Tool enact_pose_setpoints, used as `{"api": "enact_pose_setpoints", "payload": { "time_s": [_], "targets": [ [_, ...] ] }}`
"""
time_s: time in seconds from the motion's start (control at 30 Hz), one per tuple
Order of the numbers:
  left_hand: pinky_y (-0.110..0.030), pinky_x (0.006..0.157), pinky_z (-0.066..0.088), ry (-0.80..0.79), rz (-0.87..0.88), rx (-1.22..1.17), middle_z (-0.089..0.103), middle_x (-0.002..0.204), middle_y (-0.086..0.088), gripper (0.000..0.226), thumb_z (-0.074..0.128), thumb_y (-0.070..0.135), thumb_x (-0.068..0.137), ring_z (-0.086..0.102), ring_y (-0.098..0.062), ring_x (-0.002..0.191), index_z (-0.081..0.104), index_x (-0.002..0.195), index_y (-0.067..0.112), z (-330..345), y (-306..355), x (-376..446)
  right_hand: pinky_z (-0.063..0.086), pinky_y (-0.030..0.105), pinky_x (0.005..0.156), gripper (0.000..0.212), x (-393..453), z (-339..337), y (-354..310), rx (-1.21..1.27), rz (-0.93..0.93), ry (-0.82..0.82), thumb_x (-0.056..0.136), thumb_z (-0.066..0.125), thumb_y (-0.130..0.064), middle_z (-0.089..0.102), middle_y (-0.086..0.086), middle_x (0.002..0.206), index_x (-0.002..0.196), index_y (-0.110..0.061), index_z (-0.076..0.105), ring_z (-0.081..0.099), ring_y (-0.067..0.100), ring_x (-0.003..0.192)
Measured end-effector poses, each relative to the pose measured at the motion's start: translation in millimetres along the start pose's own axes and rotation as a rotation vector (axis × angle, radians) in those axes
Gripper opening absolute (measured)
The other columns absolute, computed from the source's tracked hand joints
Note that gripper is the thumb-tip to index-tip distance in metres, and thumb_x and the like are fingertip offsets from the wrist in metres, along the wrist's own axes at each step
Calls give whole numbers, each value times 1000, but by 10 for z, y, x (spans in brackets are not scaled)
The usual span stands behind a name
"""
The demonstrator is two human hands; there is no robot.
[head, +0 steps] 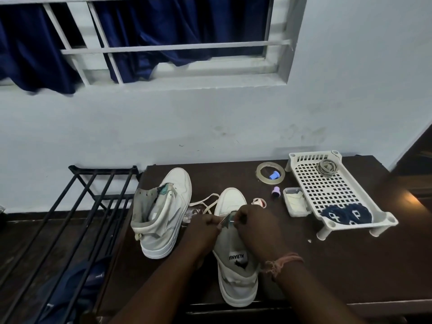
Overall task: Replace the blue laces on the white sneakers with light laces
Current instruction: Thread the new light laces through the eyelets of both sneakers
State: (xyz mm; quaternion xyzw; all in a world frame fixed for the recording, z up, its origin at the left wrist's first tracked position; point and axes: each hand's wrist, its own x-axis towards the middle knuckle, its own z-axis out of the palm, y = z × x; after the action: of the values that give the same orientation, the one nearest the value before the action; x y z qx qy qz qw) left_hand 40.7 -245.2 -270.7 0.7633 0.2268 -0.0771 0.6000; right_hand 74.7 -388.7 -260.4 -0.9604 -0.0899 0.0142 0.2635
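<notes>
Relacing underway on the near sneaker [236, 260]: left hand [205, 226] and right hand [254, 226] both pinch the light lace [208, 202] at its eyelets. Blue laces [346, 214] (coiled) lie in the white tray [301, 157]. Far sneaker [163, 211] looks unlaced, still to do.

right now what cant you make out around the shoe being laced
- Eyelets of the near sneaker: head view, covered by the left hand and right hand.
- What the fingers pinch: blurred, possibly the light lace.
- Far sneaker: lacing unclear, too dim.
- Dark bundles in the white rack: too small to identify.
</notes>
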Motion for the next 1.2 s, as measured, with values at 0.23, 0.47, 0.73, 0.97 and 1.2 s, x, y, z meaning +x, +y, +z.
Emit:
{"api": "enact_pose_setpoints", "payload": {
  "time_s": [0.23, 0.47, 0.73, 0.97, 1.2],
  "targets": [
    [-34, 79, 56, -41, -70, -136, 78, 83, -9, 29, 56, -6, 92, 71, -19, 77, 78, 87, 12, -27, -44, -8, 49, 27, 63, 23, 42, 121, -11, -84, -37, 72, 91, 50, -38, 68, -5, 80, 82, -23, 65, 64, 16, 76],
    [-41, 84, 58, -49, -92, -192, 78, 84, -13, 27, 58, -4, 90, 72, -24, 79, 79, 85, 11, 2, -5, -4, 43, 26, 60, 19, 84, 264, -13, -148, -61, 35, 89, 49, -32, 65, -3, 78, 81, -22, 63, 64, 18, 74],
    [-26, 53, 57, -266, -414, -379, 74, 79, -11, 21, 60, 25, 99, 69, -22, 60, 72, 98, 8, -66, 111, 107, 51, 32, 66, 11, 87, 190, -63, 51, -8, 43, 85, 58, -16, 66, -7, 79, 89, -27, 61, 62, 15, 75],
    [-34, 66, 53, -191, -423, -268, 72, 78, -12, 18, 58, 14, 98, 64, -25, 66, 73, 91, 7, -62, 125, 180, 49, 30, 68, 9, 77, 25, -114, 29, -82, -31, 83, 61, -15, 63, -6, 86, 85, -24, 63, 58, 13, 81],
    [-29, 61, 51, -79, -252, -271, 68, 71, -6, 39, 37, 14, 109, 60, -19, 67, 59, 78, 4, -116, 310, 157, 42, 33, 85, 32, -1, -74, -63, -117, 135, -204, 91, 48, -9, 54, 18, 125, 121, -5, 37, 58, 37, 114]
  ]
}}
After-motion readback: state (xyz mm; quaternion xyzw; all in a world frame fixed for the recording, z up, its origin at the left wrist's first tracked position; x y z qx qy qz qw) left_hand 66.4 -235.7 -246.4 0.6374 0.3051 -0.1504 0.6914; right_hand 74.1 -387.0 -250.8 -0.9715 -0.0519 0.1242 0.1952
